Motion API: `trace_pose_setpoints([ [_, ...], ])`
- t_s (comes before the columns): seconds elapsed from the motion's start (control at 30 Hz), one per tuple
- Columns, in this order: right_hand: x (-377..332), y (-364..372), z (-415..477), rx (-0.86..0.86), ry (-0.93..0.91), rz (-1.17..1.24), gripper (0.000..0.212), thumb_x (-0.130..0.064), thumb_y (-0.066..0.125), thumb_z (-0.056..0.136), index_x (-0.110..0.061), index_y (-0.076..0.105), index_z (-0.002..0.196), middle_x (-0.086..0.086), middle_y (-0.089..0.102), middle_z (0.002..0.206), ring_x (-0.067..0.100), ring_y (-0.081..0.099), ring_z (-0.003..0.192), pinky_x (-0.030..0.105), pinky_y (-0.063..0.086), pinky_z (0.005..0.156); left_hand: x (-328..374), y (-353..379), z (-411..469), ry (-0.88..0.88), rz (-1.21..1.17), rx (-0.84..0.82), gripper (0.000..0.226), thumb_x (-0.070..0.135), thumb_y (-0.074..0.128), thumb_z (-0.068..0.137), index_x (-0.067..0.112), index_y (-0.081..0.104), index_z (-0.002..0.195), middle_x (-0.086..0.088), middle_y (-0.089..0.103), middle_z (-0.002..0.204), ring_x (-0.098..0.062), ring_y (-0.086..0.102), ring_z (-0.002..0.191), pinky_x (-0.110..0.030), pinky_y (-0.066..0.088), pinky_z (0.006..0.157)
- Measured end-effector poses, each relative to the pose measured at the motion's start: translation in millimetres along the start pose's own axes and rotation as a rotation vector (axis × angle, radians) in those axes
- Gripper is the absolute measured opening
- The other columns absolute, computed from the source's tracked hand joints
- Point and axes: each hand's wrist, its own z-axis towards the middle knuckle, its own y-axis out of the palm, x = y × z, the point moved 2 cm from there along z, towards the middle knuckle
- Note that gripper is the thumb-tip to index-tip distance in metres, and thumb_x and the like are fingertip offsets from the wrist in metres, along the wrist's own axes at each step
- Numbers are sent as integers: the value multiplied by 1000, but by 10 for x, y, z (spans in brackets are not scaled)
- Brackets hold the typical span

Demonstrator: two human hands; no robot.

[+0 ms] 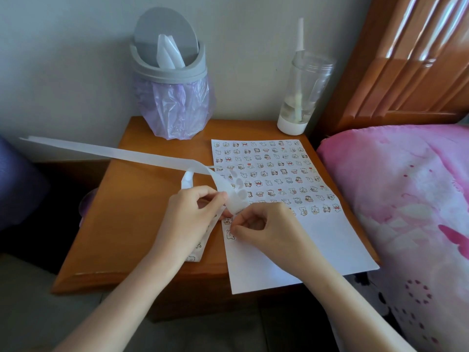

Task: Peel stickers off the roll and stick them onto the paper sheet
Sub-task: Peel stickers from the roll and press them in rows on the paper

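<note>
Left hand (195, 217) pinches the sticker strip (142, 156) taut at the paper sheet's (317, 237) left edge so the right hand (269, 227), pinching it too, can peel one off, I'd guess.

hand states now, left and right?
Left hand: grips the sticker strip.
Right hand: pinches the strip's lower end over the paper sheet; whether a sticker is between its fingers cannot be told.

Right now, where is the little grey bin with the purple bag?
Head view: the small grey bin with purple bag stands at the back of the wooden table, left of the clear bottle.
</note>
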Motion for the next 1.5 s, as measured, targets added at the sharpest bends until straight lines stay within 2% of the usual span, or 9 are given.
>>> trace_pose_setpoints([
  [0.13,-2,12,1,9,-10,-16,2,-22,70,79,-21,71,77,-6,68,74,4,58,65,32,52,70,-21,4,5,-3,22,2,15,30,59,88,22,71,82,16,67,71,10,60,71,-3,41,57],
  [0.37,-1,24,-1,16,-16,-53,3,-24,69,79,-24,71,77,-8,66,73,1,55,64,28,50,67,-14,10,3,-3,62,3,17,31,59,88,21,71,81,16,64,64,11,57,61,-4,37,50],
  [0.57,8,44,-8,35,-54,-155,3,-28,69,80,-26,67,78,-9,56,64,1,47,58,20,37,57,-8,16,0,-20,50,3,18,29,60,89,19,71,79,20,53,44,9,51,46,-4,33,44],
  [0.7,-2,21,-1,16,-70,-192,9,-31,68,83,-29,61,88,-8,51,63,4,44,56,19,33,56,-2,11,-8,-21,38,-7,19,27,59,90,18,72,78,23,53,42,9,50,43,-4,31,42],
  [0.97,-19,8,12,11,-50,-176,30,-38,75,74,-26,48,84,-7,48,62,6,43,56,24,35,57,8,10,-10,-34,3,-34,20,27,58,91,21,70,76,16,71,65,8,64,64,-3,40,52],
  [1.1,-9,-1,4,15,-69,-187,22,-30,68,83,-25,47,85,-8,47,60,7,42,56,24,35,59,20,12,-26,-24,15,-37,20,27,57,92,22,69,78,14,71,67,10,60,56,-4,38,48],
  [1.27,-21,8,-2,15,-63,-192,31,-39,72,78,-25,46,87,-8,48,63,7,42,58,24,36,59,-5,17,-9,-35,-11,-47,19,28,57,91,23,69,78,14,72,68,7,66,69,-8,48,59],
  [1.37,-16,-14,1,-3,-68,-154,23,-29,70,82,-23,48,88,-7,48,62,7,41,55,22,35,57,-7,15,-7,-55,-61,-58,19,26,57,92,18,70,80,10,73,69,4,68,70,-7,49,62],
  [1.5,-55,-151,18,135,-142,7,12,-27,68,84,-25,57,86,-10,58,74,5,50,63,15,40,57,38,-24,12,-96,-227,-52,19,20,56,92,8,69,84,0,74,70,-5,70,65,-5,47,57],
])
